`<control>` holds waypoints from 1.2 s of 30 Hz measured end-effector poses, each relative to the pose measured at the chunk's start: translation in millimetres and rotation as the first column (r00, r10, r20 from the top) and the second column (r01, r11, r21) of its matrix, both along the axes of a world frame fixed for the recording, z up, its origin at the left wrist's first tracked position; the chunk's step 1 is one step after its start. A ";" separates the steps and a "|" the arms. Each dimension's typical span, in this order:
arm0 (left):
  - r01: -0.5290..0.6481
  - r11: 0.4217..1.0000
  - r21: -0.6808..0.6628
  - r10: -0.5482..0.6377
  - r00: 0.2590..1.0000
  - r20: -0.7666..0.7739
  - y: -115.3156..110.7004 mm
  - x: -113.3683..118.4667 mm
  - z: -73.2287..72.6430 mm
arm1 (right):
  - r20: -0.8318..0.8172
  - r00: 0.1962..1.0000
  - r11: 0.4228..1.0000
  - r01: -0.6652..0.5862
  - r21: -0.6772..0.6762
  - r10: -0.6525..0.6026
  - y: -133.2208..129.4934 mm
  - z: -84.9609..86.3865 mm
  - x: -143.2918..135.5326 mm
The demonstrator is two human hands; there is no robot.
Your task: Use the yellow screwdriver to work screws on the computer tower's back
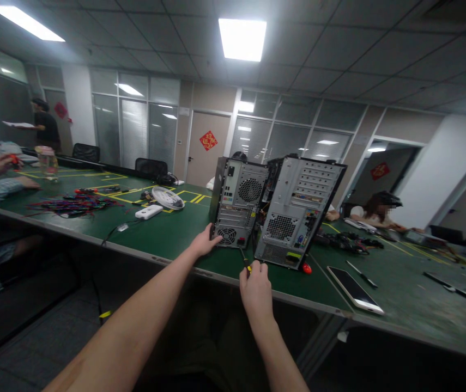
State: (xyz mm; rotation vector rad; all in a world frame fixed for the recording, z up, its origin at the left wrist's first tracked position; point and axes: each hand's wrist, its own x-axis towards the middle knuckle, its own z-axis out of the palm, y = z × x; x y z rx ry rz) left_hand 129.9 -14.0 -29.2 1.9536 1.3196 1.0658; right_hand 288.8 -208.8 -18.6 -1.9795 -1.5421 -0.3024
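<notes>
Two computer towers stand side by side on the green table, their back panels facing me. My left hand grips the lower left edge of the left computer tower, thumb on the back panel near the lower fan grille. My right hand is closed around a screwdriver with a dark and yellow handle. Its shaft points up at the bottom right corner of that tower; whether the tip touches a screw is too small to tell. The right computer tower leans slightly, its side panel off on the inner side.
Right of the towers lie a red round object, a phone, a thin pen-like tool and black cables. Leftward are a power strip, a white round grille and tangled wires. Other people sit at both sides.
</notes>
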 end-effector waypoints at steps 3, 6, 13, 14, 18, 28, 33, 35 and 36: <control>0.002 1.000 0.006 -0.002 1.000 -0.018 0.4 -0.1 -0.4 | -0.047 0.999 1.000 0.023 0.003 -0.023 1.4 0.3 -0.9; 0.008 1.000 0.009 -0.008 1.000 -0.030 -0.4 -0.2 0.8 | -0.087 0.995 0.999 0.047 -0.005 -0.047 2.8 1.5 0.9; -0.009 1.000 -0.010 0.008 0.999 -0.043 -3.9 0.3 4.6 | -0.145 0.985 0.995 0.086 -0.042 -0.092 1.6 4.2 10.0; -0.007 1.000 -0.008 0.007 0.998 -0.055 -3.9 0.5 4.8 | -0.147 0.986 0.996 0.080 -0.033 -0.084 1.1 3.9 10.8; -0.018 1.000 -0.001 0.018 0.993 -0.117 -2.8 0.9 4.2 | -0.160 0.985 0.998 0.069 0.013 -0.066 -0.3 0.6 11.0; -0.016 1.000 -0.002 0.015 0.993 -0.121 -1.5 -0.1 3.4 | -0.072 0.995 0.984 -0.058 0.168 0.071 -7.5 -19.4 13.4; -0.015 1.000 -0.005 0.014 0.993 -0.121 -2.5 0.0 4.4 | 0.088 0.996 0.979 0.000 0.205 -0.018 -11.6 -16.5 22.7; -0.014 1.000 0.001 0.014 0.993 -0.117 -2.4 0.0 4.3 | 0.112 0.993 0.972 -0.056 0.228 0.031 -13.0 -13.6 27.4; -0.014 1.000 0.005 0.014 0.993 -0.114 -2.3 -0.1 4.1 | 0.103 0.993 0.967 -0.088 0.239 0.065 -14.1 -12.1 29.2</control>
